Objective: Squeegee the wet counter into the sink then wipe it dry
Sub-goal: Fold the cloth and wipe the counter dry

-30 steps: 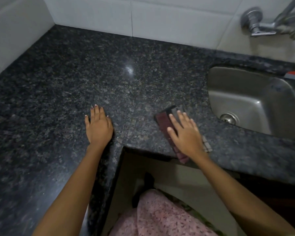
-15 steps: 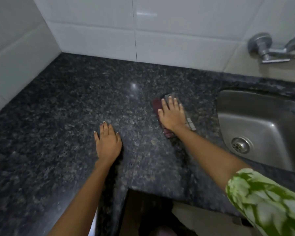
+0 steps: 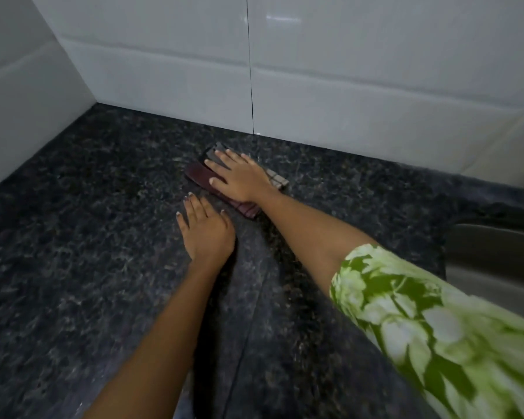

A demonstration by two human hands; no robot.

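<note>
**Right hand presses the cloth flat near the back wall**

The right hand [image 3: 242, 178] lies flat on a folded cloth [image 3: 201, 176], with the fingers stretched out and spread, not curled around it. The palm presses the cloth down onto the dark speckled granite counter [image 3: 82, 237]. The cloth is dark maroon on its left part, and a paler checked part shows at the right of the hand. It rests close to the back wall of white tiles [image 3: 345, 95], in the far part of the counter, a little to the right of the inner corner where the side wall meets the back wall.

The left hand [image 3: 206, 231] is also flat on the counter, palm down, fingers straight and close together, and it holds nothing. It is just beside the near edge of the cloth; whether the fingertips touch the cloth I cannot tell.

A thin seam in the stone runs from the lower middle toward the hands. The right forearm crosses over the counter, and its sleeve [image 3: 430, 325] is green with a white flower pattern. At the right edge a part of the steel sink [image 3: 496, 261] is visible, well apart from the cloth.
</note>
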